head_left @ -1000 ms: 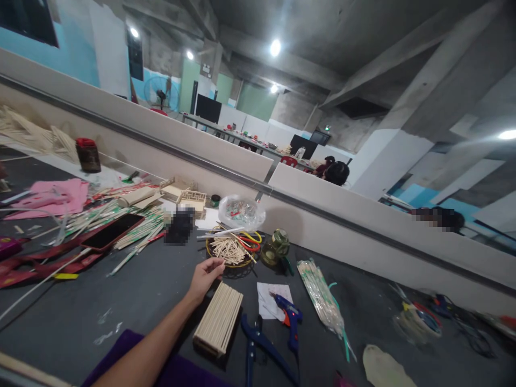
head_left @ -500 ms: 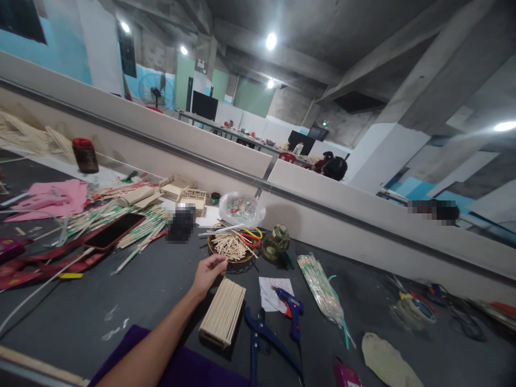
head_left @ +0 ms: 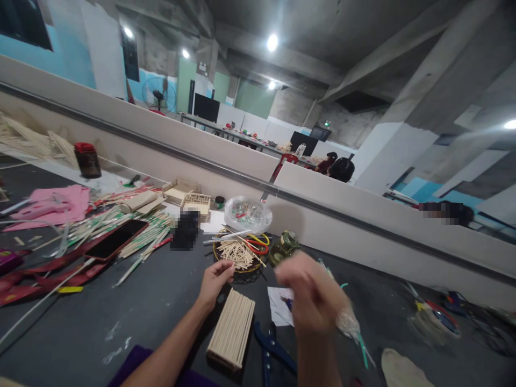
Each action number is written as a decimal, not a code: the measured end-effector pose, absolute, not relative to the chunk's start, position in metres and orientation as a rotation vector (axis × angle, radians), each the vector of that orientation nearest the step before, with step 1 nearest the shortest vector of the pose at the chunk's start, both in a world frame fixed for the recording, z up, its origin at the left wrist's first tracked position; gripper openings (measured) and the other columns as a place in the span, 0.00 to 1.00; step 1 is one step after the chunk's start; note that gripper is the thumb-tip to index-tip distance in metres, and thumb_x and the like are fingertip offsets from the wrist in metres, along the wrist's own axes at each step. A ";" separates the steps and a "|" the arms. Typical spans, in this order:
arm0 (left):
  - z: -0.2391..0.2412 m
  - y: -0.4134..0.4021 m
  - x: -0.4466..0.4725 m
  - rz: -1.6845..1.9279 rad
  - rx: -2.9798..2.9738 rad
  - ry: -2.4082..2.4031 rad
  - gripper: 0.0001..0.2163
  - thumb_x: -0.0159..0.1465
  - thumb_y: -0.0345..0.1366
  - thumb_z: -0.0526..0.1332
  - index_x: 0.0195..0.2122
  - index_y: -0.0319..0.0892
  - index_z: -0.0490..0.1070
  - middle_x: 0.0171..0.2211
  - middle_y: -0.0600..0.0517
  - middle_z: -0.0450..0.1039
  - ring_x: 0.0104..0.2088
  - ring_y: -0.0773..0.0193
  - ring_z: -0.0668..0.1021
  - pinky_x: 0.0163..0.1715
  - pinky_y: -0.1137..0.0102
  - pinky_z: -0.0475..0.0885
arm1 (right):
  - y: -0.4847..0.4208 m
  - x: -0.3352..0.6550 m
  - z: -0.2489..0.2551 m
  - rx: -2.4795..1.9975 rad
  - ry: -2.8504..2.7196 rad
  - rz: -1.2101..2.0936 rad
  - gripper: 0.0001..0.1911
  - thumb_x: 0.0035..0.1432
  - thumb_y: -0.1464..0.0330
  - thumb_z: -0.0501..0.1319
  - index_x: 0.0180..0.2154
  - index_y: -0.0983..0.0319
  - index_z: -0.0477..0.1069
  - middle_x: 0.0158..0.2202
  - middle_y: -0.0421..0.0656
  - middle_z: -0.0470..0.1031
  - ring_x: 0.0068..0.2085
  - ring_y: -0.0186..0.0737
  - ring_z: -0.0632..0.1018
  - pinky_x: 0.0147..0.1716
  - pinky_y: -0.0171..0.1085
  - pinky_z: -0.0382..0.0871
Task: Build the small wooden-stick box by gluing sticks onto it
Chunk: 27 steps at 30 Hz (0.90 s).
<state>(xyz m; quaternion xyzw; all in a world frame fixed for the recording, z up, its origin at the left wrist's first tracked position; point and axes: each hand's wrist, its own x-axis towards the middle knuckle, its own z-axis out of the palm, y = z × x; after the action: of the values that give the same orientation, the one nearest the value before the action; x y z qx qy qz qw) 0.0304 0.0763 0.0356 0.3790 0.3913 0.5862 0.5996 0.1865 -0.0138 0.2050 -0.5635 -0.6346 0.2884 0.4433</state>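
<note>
My left hand (head_left: 217, 282) is closed in a pinch just in front of a basket (head_left: 216, 258) of short wooden sticks (head_left: 237, 253); whatever it holds is too small to make out. Below it lies a slatted block made of wooden sticks (head_left: 231, 328), which stands on the dark table. To the right, my right hand (head_left: 310, 290) is raised and smeared by motion, so its fingers cannot be read. It covers most of a blue glue gun (head_left: 287, 302) on a white paper (head_left: 279, 310). Blue-handled pliers (head_left: 270, 344) lie beside the block.
A plastic bowl (head_left: 246, 215) and a green glass jar (head_left: 285, 242) stand behind the basket. Leftward are a phone (head_left: 116, 240), wrapped sticks (head_left: 147, 236), a pink cloth (head_left: 72, 200) and a red-lidded jar (head_left: 87, 161). A low partition (head_left: 363, 207) runs along the back.
My right hand has come into view, in front of the glue gun and the bag of sticks. My left hand stays pinched near the basket; the view has shifted slightly.
</note>
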 end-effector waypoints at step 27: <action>0.033 0.084 0.026 1.287 0.792 0.948 0.17 0.45 0.44 0.71 0.31 0.38 0.76 0.23 0.53 0.72 0.22 0.69 0.71 0.20 0.76 0.67 | 0.172 0.209 0.117 -2.070 -2.454 -0.025 0.22 0.53 0.72 0.59 0.50 0.62 0.61 0.46 0.51 0.71 0.45 0.46 0.74 0.37 0.35 0.61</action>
<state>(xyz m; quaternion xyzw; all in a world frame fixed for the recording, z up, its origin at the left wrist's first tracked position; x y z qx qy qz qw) 0.0264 0.0842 0.0330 0.3457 0.4138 0.5613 0.6278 0.2091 0.1721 0.1172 -0.6443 -0.7640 -0.0077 -0.0346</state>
